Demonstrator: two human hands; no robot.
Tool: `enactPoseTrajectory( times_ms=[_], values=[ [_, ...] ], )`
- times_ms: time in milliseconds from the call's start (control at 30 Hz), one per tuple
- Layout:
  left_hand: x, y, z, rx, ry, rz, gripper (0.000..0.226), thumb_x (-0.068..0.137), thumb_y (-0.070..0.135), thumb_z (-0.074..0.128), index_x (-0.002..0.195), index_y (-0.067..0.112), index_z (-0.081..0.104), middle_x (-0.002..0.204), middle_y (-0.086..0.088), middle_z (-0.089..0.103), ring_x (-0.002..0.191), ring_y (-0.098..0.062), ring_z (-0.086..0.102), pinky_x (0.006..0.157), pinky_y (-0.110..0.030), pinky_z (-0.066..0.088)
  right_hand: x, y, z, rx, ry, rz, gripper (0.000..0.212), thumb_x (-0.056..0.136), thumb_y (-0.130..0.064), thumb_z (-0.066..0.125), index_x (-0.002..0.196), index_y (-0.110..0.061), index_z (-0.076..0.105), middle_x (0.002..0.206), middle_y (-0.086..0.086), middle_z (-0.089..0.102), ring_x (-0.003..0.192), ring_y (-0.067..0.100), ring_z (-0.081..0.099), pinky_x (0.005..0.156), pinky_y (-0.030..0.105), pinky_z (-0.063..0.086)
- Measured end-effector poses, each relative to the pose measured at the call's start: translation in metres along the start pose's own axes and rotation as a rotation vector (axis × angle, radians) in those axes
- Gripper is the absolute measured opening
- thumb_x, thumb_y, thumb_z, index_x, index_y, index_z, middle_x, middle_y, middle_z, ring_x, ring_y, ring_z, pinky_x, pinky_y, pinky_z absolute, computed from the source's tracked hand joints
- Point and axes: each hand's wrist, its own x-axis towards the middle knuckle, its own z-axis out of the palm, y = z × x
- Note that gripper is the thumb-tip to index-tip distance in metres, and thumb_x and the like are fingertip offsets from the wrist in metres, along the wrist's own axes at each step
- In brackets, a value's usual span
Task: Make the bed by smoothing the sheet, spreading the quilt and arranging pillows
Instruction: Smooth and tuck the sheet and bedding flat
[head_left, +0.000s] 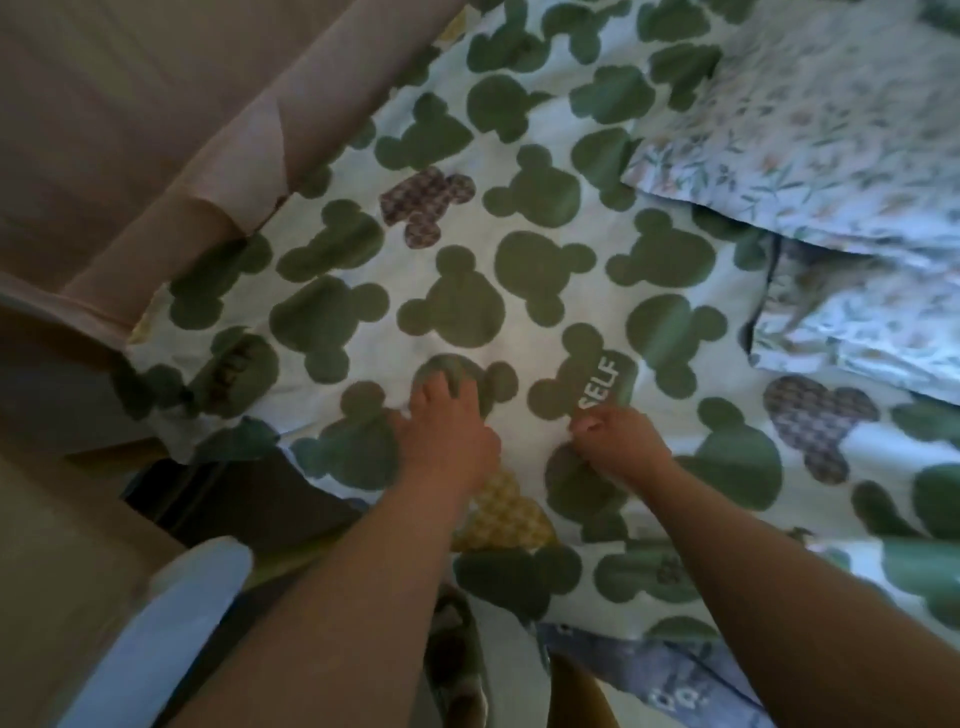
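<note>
Across the bed, a white fabric quilt (519, 218) printed w/ green mouse-head shapes lies spread from the near edge up toward the pillows, lightly wrinkled. The left hand (447, 436) rests palm-down on it, not far from the quilt's near-left corner. Its fingers (434, 387) are stretched forward & a bit apart, tips pressing into 1 green shape, w/ cloth bunched slightly just ahead of them. Nothing is wrapped in that hand: the quilt is under the fingers, not btwn them.

The right hand (621, 444) is just beside it, not touching it. Its fingers (584, 423) are curled in tight, nipping a small fold of the quilt right below the green shape lettered "SELF" (605, 382). Here the cloth sits btwn fingertips & thumb, though blur hides exactly how.

2 white floral-print pillows lie at the far right. The farther pillow (810, 119) overlaps the quilt; the nearer pillow (857, 322) is just below it in view, its edge also on the quilt. A pale pink padded bed surround (156, 156) runs along the left side. Blue patterned cloth (675, 670) shows at the near edge, under the quilt.
</note>
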Motion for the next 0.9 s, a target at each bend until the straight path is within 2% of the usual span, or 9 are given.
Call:
enactPoseTrajectory(
  times_ms=[100,200,367,433,533,633,733,800,900],
  values=[
    [-0.033,0.018,0.038,-0.043,-0.191,0.013,0.045,0.092,0.039,0.045,0.13,0.017,0.036,0.138,-0.011,0.031,0.128,-0.032,0.034,0.103,-0.049,0.038,-0.037,0.067,-0.015,-0.113,-0.012,0.171,0.022,0.089,-0.024,0.049,0.087,-0.012,0.068,0.092,0.008,0.065,0.091,0.027,0.061,0.078,0.031,0.048],
    [-0.06,0.034,0.068,0.09,-0.137,0.141,0.054,0.087,0.05,0.048,0.127,0.015,0.038,0.133,-0.008,0.036,0.122,-0.027,0.037,0.096,-0.041,0.038,-0.078,0.119,-0.027,-0.254,-0.08,0.223,0.03,0.082,-0.041,0.061,0.106,-0.025,0.068,0.117,0.007,0.064,0.103,0.026,0.06,0.089,0.033,0.048],
    [-0.094,0.072,0.109,0.225,-0.023,0.556,0.083,0.072,0.076,0.05,0.132,0.021,0.032,0.128,-0.003,0.035,0.117,-0.023,0.039,0.095,-0.036,0.035,-0.129,0.194,-0.02,-0.725,-0.097,0.111,0.1,0.064,-0.067,0.066,0.148,-0.034,0.023,0.152,0.004,0.027,0.14,0.026,0.028,0.116,0.046,0.015],
    [-0.104,0.085,0.129,0.309,-0.04,0.619,0.085,0.079,0.064,0.055,0.144,0.022,0.02,0.14,-0.007,0.028,0.126,-0.027,0.034,0.103,-0.041,0.032,-0.137,0.216,-0.016,-0.795,0.041,0.089,0.08,0.064,-0.04,0.078,0.136,-0.023,0.047,0.13,0.013,0.052,0.123,0.031,0.049,0.111,0.053,0.026],
    [-0.121,0.11,0.158,0.449,0.059,0.512,0.069,0.091,0.033,0.054,0.149,0.017,0.02,0.145,-0.016,0.034,0.126,-0.033,0.041,0.1,-0.044,0.039,-0.155,0.255,-0.014,-0.753,0.329,-0.018,0.025,0.05,-0.005,0.078,0.069,-0.011,0.064,0.061,0.012,0.06,0.057,0.032,0.062,0.07,0.045,0.054],
    [-0.13,0.13,0.17,0.496,0.139,0.484,0.053,0.08,0.024,0.068,0.13,0.012,0.053,0.121,-0.017,0.057,0.102,-0.033,0.06,0.077,-0.041,0.051,-0.172,0.266,-0.014,-0.649,0.261,0.021,0.011,0.078,-0.007,0.054,0.084,-0.011,0.063,0.078,0.013,0.065,0.074,0.033,0.065,0.069,0.036,0.05],
    [-0.13,0.145,0.163,0.424,0.208,0.472,0.026,0.089,0.018,0.059,0.115,0.015,0.057,0.11,-0.008,0.061,0.095,-0.026,0.062,0.076,-0.035,0.051,-0.177,0.277,-0.015,-0.494,0.363,-0.016,0.016,0.09,-0.012,0.046,0.098,-0.01,0.059,0.095,0.013,0.064,0.088,0.035,0.062,0.073,0.037,0.044],
    [-0.13,0.145,0.164,0.342,0.194,0.473,0.022,0.093,0.014,0.051,0.114,0.014,0.057,0.105,-0.007,0.064,0.094,-0.027,0.065,0.076,-0.034,0.051,-0.182,0.28,-0.015,-0.389,0.435,-0.09,0.013,0.086,-0.009,0.049,0.094,-0.007,0.059,0.091,0.017,0.061,0.082,0.038,0.059,0.07,0.039,0.044],
    [-0.145,0.134,0.172,0.304,0.191,0.501,0.019,0.07,-0.001,0.072,0.087,0.003,0.063,0.072,-0.014,0.065,0.061,-0.035,0.066,0.053,-0.038,0.053,-0.194,0.303,-0.004,-0.341,0.518,-0.129,0.033,0.063,-0.013,0.059,0.095,-0.004,0.058,0.09,0.018,0.055,0.075,0.037,0.055,0.066,0.039,0.045]
  ],
)
